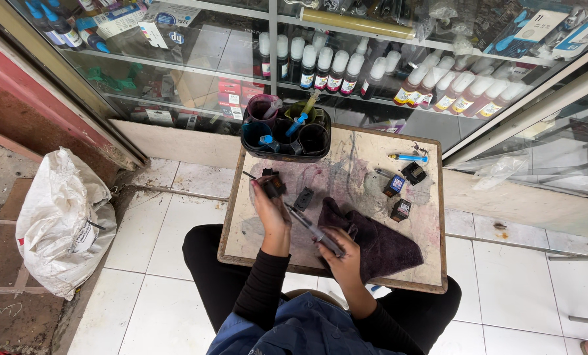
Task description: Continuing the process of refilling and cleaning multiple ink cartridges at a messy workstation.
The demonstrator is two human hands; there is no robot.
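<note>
**Syringe to cartridge on the stained lap board**

Head view: I look down at a stained wooden board [346, 164] resting across my knees, in front of a glass display case [373, 59] lined with white-capped ink bottles [337, 69].

My left hand [271, 210] is raised over the left part of the board, fingers curled and pressed around a small black ink cartridge [272, 186], which I hold just above the surface. My right hand [343, 256] sits nearer my body, fingers closed round the barrel of a syringe [314, 230]. The syringe slants up and left from that hand, its tip reaching the cartridge in my left hand; I cannot tell whether the needle is inside it or only touching.

Under and beside my right hand lies a dark purple cloth [379, 243], spread over the near right part of the board. A loose black cartridge [303, 198] lies flat just right of my left hand. Further right, three more cartridges [400, 187] stand close together, and beyond them a blue-capped syringe [409, 158] lies near the far edge.

At the far left edge of the board sits a black tray of cups [286, 135], with another syringe standing in it, tilted.

On the tiled floor to my left, well apart from the board, slumps a white sack [60, 217].
</note>
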